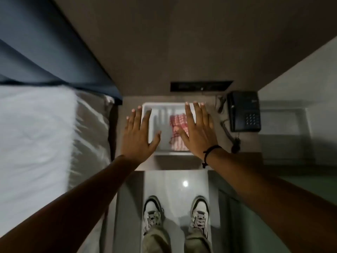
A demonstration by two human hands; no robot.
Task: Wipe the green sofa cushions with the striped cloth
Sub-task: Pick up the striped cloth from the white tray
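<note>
Both bare forearms reach forward, the left hand point(138, 136) and right hand point(197, 131) held flat, fingers point(197, 111) spread wide and holding nothing. Between them the red-and-white striped cloth point(177, 131) lies in a white tray point(160, 106) on the worktop point(215, 159). A dark telephone point(244, 111) sits right of the tray, a white-sheeted bed point(36, 134) at left.

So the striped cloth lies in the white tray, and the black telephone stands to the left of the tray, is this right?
Not quite. In the head view the striped cloth does lie in the white tray, but the black telephone stands to the right of the tray.
</note>
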